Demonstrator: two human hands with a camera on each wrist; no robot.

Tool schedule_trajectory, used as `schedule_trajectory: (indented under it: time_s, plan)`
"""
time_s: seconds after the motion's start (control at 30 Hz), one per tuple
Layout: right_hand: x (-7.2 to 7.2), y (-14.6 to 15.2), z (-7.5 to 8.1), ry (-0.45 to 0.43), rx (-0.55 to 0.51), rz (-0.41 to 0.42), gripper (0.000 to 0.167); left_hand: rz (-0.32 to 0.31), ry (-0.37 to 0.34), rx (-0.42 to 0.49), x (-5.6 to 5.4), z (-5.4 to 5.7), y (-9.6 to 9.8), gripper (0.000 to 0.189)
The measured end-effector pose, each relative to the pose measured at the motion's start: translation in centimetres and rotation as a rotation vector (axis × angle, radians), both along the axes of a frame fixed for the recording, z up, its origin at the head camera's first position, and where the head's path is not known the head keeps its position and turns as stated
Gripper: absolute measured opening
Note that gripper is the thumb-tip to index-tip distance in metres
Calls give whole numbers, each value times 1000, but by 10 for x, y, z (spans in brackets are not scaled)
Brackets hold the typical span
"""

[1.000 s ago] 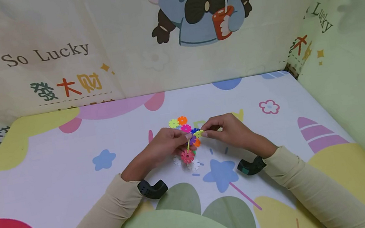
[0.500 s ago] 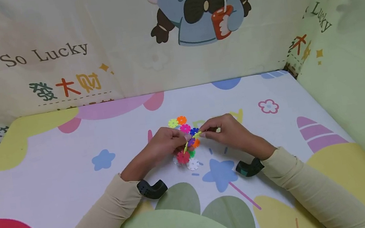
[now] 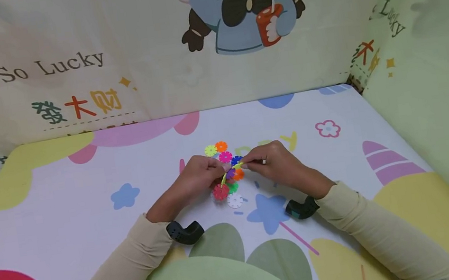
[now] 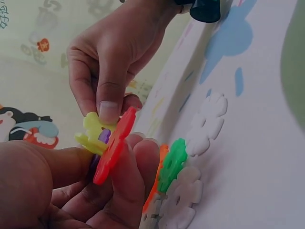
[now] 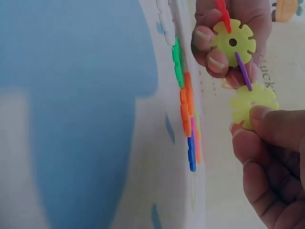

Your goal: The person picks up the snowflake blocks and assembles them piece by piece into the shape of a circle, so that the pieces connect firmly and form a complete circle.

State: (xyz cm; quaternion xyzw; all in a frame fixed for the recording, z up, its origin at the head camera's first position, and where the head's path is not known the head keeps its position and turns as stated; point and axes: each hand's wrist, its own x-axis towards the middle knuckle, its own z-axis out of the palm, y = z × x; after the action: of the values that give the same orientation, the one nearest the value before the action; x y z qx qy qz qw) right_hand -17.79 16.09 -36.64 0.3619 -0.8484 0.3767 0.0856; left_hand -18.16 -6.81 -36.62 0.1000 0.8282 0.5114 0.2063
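Observation:
Several notched plastic snowflake discs are joined in a short chain between the hands. In the right wrist view it runs from a red disc (image 5: 224, 14) through a yellow disc (image 5: 244, 38) and a purple disc (image 5: 243, 71) to a second yellow disc (image 5: 240, 101). My left hand (image 3: 201, 173) grips the chain near the red end, thumb against fingers, hiding part of it. My right hand (image 3: 272, 159) pinches the end yellow disc between thumb and forefinger. Both hands are just above the table, fingertips close together.
Loose-looking discs lie under and around the hands: white (image 3: 235, 200), green (image 4: 174, 164), orange (image 3: 238, 175), blue (image 3: 236, 160), pink (image 3: 225, 157), yellow-green (image 3: 210, 150) and another orange disc (image 3: 221, 146). A printed cloth covers the table (image 3: 67, 219); a printed curtain (image 3: 153, 64) stands behind.
The red end of the held chain has swung a little to the left. My right hand has come slightly closer to the left, both keeping their hold. The head view has shifted slightly.

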Motion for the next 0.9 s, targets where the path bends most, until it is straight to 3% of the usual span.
schedule_trajectory:
  time_s: [0.23,0.5,0.73,0.9]
  plan:
    - [2,-1,3,80,14,18,17,1,1,22,0,1,0,21]
    - [2,0,4,125,44,55,18,-21,-3,-16,-1,1,0,36]
    - [2,1,6,55,11,34,15,-22,-108,70,-1,1,0,29]
    - [1,-2,3,-37,-13,11,10,19,-108,55,0,4,0,23]
